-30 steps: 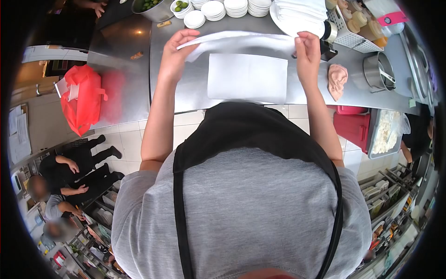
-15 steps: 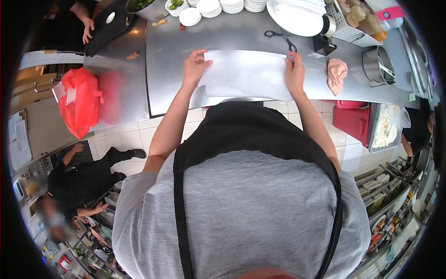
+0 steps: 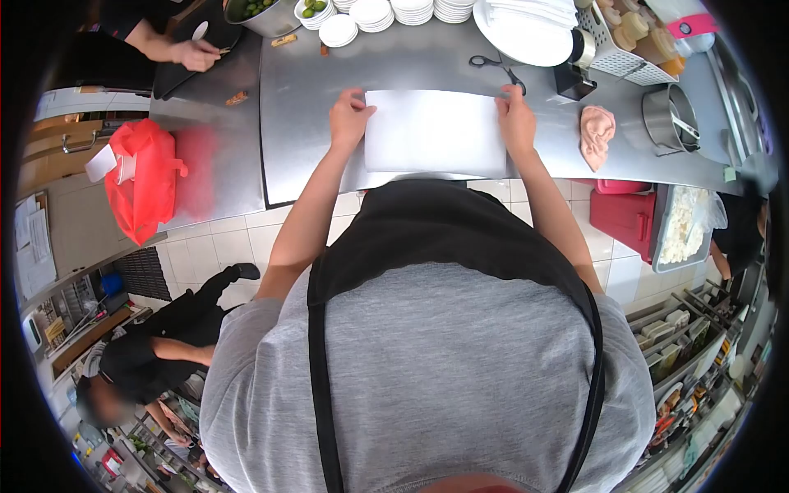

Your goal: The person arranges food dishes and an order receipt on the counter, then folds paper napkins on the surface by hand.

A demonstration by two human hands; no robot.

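A white sheet (image 3: 436, 131) lies flat on the steel counter (image 3: 312, 70) close to the apron, its edges lined up with whatever layers are under it. My left hand (image 3: 349, 117) is closed at the sheet's upper left corner, fingers and thumb pinching the edge. At the upper right corner my right hand (image 3: 516, 119) pinches the sheet in the same way. Black scissors (image 3: 499, 67) rest on the counter just beyond my right hand.
Stacked small dishes (image 3: 374, 16), a large plate (image 3: 526, 37) and a white basket (image 3: 629, 62) line the back. Right: a pink cloth (image 3: 597, 135) and metal pot (image 3: 667, 119). Left: a red bag (image 3: 144, 181) and a co-worker's hand (image 3: 196, 56). Another person (image 3: 156, 353) stands lower left.
The raised sheet has come down over the one on the counter, and my hands have moved nearer each other and toward my body. The scissors came into view. The co-worker's hand moved right.
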